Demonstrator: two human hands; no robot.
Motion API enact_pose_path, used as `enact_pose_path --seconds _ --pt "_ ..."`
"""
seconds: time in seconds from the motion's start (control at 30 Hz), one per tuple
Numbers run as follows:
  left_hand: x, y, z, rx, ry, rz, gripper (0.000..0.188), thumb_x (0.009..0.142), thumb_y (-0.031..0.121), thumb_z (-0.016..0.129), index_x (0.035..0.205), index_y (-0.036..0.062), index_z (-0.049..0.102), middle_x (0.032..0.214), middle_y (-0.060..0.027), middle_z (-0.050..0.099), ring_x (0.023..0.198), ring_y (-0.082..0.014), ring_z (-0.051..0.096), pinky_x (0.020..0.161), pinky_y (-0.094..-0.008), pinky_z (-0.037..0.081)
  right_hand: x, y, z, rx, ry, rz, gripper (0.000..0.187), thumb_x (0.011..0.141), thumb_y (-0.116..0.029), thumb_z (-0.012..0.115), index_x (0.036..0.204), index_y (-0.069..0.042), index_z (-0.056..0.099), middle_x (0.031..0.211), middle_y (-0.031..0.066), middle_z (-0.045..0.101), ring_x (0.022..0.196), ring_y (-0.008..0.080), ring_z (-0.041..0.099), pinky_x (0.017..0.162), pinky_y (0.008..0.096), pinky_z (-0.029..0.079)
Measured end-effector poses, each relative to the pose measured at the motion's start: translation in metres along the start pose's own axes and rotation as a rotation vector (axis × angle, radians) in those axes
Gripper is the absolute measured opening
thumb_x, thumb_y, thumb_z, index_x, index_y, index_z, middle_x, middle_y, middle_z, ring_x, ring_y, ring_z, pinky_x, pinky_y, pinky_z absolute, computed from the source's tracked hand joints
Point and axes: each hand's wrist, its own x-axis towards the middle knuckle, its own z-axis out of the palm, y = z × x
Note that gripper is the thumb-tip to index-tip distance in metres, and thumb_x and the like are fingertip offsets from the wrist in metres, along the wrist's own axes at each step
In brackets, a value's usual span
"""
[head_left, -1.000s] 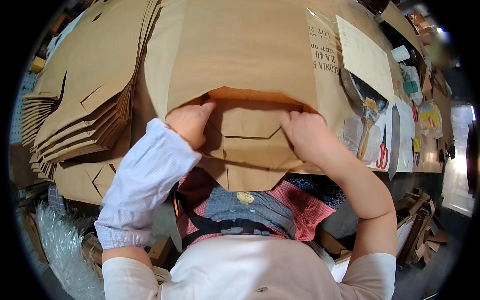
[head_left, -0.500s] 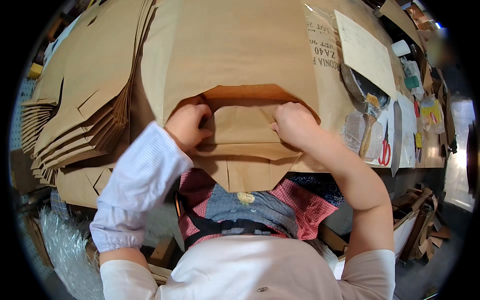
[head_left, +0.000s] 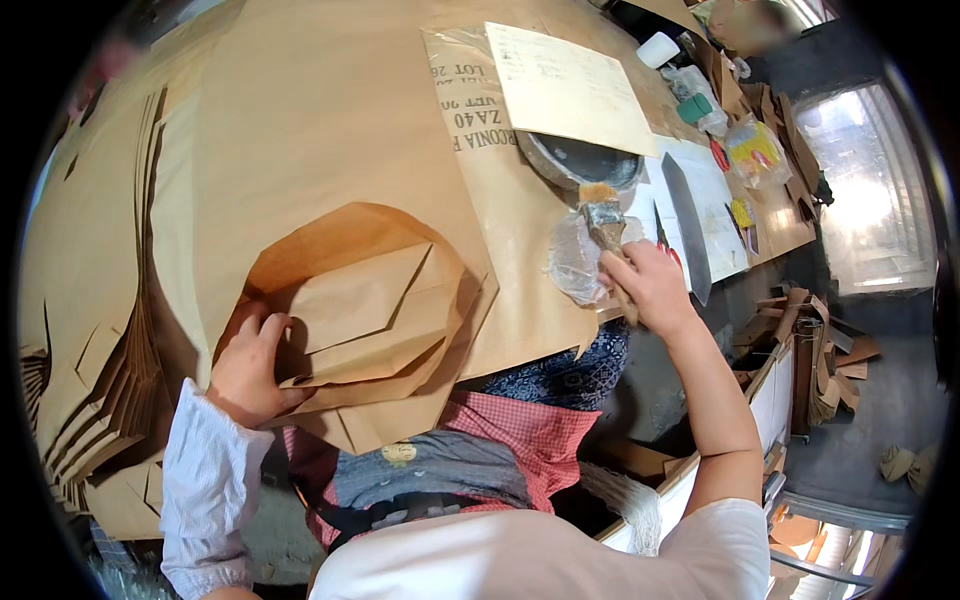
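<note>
A large brown paper bag (head_left: 330, 110) lies before me, its near end spread open with folded flaps inside. My left hand (head_left: 250, 368) has its fingers inside the left of this opening and its thumb at the near fold, gripping the paper. My right hand (head_left: 650, 285) is closed round the wooden handle of a flat brush (head_left: 604, 215). The brush's bristles are at the near rim of a round dark bowl (head_left: 540, 160), which a cream card (head_left: 570, 85) partly covers. Crumpled clear plastic (head_left: 573, 262) lies under the brush.
Stacked folded brown paper bags (head_left: 110, 390) fill the table's left side. Right of the brush are red-handled scissors (head_left: 664, 235) and a long dark blade (head_left: 685, 225). A white cup (head_left: 657, 50) and a green-lidded item (head_left: 692, 108) sit farther back. Cardboard pieces (head_left: 820, 355) stand at the right.
My right hand has left the bag's opening, moved right and taken hold of the brush. My left hand stays at the bag. The view has turned toward the right.
</note>
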Motion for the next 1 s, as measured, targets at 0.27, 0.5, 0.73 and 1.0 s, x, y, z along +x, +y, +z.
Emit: enact_pose_path --seconds 0.27,0.5,0.73,1.0 --pt "-0.002 0.008 -0.002 0.087 0.020 -0.037 0.072 0.056 0.020 0.084 0.118 0.0088 0.048 0.115 -0.0191 0.048 0.103 -0.0405 0.053 0.088 -0.0446 0.046 0.076 0.062 0.021 0.861 0.253 0.871 0.016 0.079 -0.012 0.074 0.086 0.003 0.071 0.078 0.0056 0.069 0.067 0.0089 0.060 0.061 0.0229 0.048" --pt "-0.019 0.008 0.009 0.146 0.138 -0.032 0.087 0.040 0.015 0.088 0.114 0.0010 0.044 0.117 -0.0191 0.046 0.105 -0.0406 0.050 0.090 -0.0431 0.043 0.068 0.074 -0.005 0.939 0.305 0.895 0.019 0.080 -0.015 0.074 0.090 0.001 0.070 0.074 0.0033 0.065 0.067 0.0099 0.059 0.062 0.0240 0.046" --pt "-0.026 0.018 -0.010 0.324 0.212 0.148 0.086 0.033 0.029 0.091 0.104 -0.0029 0.054 0.135 -0.0273 0.040 0.122 -0.0423 0.043 0.103 -0.0441 0.037 0.061 0.095 -0.027 0.892 -0.140 0.380 0.021 0.081 -0.010 0.071 0.101 -0.003 0.071 0.089 0.0043 0.068 0.079 0.0130 0.058 0.072 0.0254 0.046" --pt "-0.015 -0.002 -0.004 -0.049 0.185 0.088 0.141 0.032 0.049 0.091 0.144 -0.0023 0.023 0.143 -0.0279 0.030 0.133 -0.0443 0.029 0.112 -0.0447 0.026 0.062 0.104 0.010 1.761 0.606 0.894 0.020 0.090 -0.018 0.056 0.090 0.000 0.065 0.050 -0.0033 0.033 0.046 0.0076 0.028 0.047 0.0233 0.022"
